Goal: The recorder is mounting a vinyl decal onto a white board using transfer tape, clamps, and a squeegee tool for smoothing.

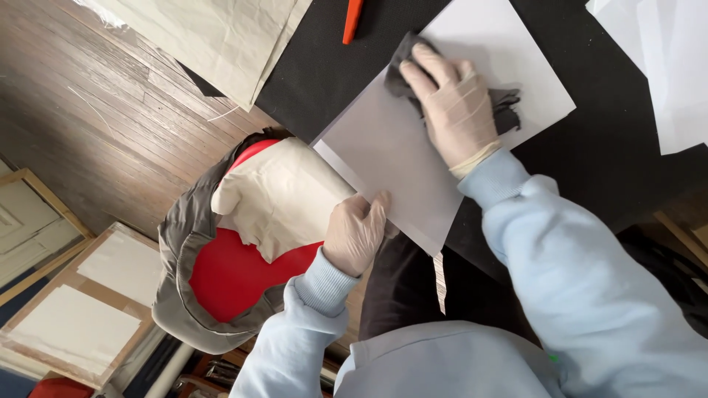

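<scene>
Two gloved hands [355, 232] [453, 103], one cloth [509, 107], one sheet [391, 147]

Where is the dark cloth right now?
In the head view, upper centre-right: the dark cloth lies bunched under the right hand, pressed on the pale sheet over the black mat.

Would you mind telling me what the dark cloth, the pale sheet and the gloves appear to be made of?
The dark cloth looks like soft woven fabric: it bunches and folds. The pale sheet seems a stiff, smooth matte board or plastic, with straight, crisp edges. The gloves on the left hand and right hand look like thin latex, wrinkled, faintly glossy.
</scene>
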